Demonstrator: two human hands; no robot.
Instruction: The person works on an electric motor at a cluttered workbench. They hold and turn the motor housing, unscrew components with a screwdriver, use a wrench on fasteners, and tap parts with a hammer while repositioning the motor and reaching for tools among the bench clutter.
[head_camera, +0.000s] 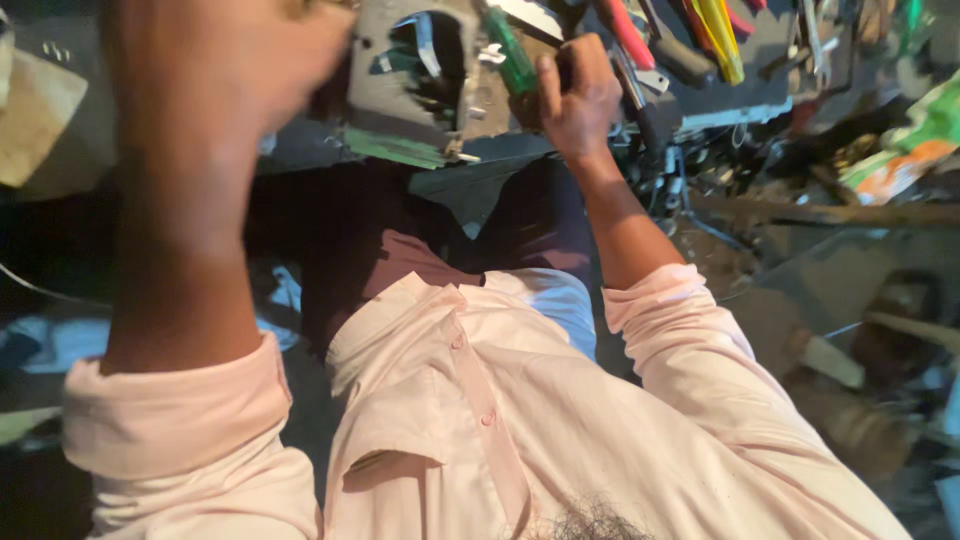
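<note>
The right hand is closed around the handle of a green-handled screwdriver, its tip lying against a grey metal plate with a large ragged opening, at the far middle of the scene. The left hand is raised close to the camera, blurred, fingers curled in; whether it grips anything I cannot tell, and it hides the plate's left edge. Just right of the screwdriver lie red-handled pliers and a yellow-handled tool on the cluttered worktop. The pink shirt fills the near side.
</note>
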